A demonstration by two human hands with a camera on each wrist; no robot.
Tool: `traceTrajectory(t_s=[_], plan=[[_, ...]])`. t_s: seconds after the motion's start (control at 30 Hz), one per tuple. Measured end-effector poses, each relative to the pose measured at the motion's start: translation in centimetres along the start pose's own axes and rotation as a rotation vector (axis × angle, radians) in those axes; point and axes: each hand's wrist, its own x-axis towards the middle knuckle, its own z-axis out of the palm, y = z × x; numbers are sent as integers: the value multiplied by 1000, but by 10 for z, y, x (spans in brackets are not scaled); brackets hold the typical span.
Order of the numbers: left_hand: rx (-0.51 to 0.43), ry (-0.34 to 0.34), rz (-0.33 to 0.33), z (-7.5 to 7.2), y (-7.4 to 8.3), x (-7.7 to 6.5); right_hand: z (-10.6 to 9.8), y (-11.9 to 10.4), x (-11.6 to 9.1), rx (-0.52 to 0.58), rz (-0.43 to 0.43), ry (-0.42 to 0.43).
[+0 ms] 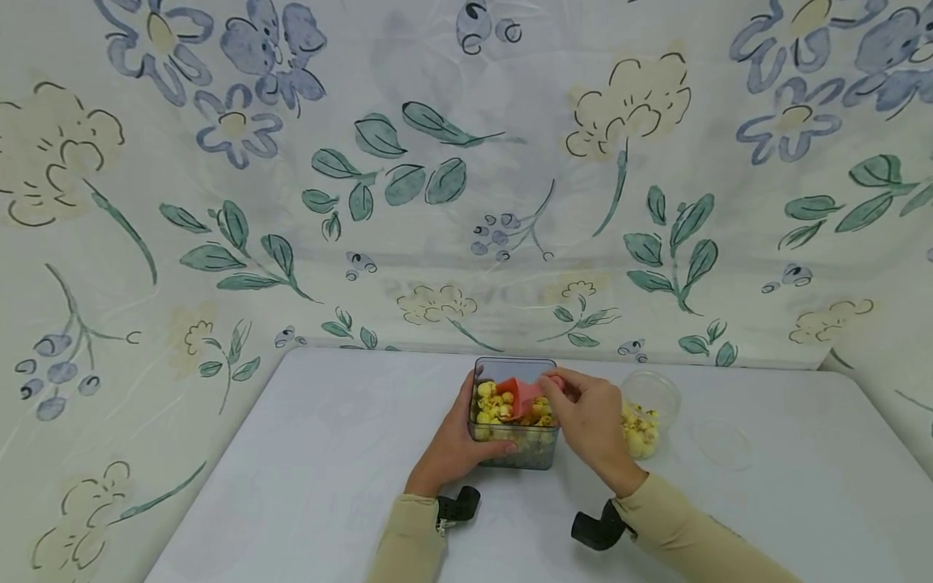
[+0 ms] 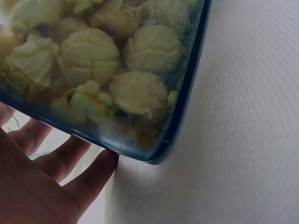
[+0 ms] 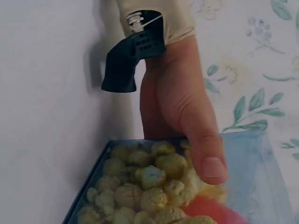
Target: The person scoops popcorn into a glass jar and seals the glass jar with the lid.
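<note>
A clear box point(image 1: 521, 457) filled with yellow popcorn point(image 1: 496, 414) sits on the white tabletop point(image 1: 306, 461), near its far edge and in front of the floral cloth point(image 1: 510, 304). The left hand point(image 1: 453, 444) grips the box from its left side, thumb laid across the front wall and the other fingers reaching round the side; in the left wrist view, fingertips touch the dark edge of the box, with rounded popcorn pieces pressed close behind the clear wall. The right hand point(image 1: 592, 417) pinches the handle of a red scoop point(image 1: 526, 397) between thumb and fingers, holding it over the right part of the box, with the scoop's head tilted down among the popcorn. The right wrist view shows the left thumb against the clear wall and part of the red scoop at the lower edge, though the scoop is largely cut off there. Just beside the right hand, to its right, is a clear round jar point(image 1: 659, 390) with more popcorn in its lower part, partly hidden by that hand. Farther right, a thin clear disc point(image 1: 722, 447) lies flat, apart from the jar. Both forearms wear beige sleeves point(image 1: 410, 530), with a black camera mount point(image 1: 599, 528) at each wrist.
</note>
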Motion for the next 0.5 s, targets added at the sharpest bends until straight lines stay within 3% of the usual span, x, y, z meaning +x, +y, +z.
traceTrajectory(t_s=[0.23,0.5], plan=[[-12,-2,-7,0,-1,-1,-3,0,2,96,177,-38],[-9,0,-13,1,3,-1,-4,-1,2,126,144,-29]])
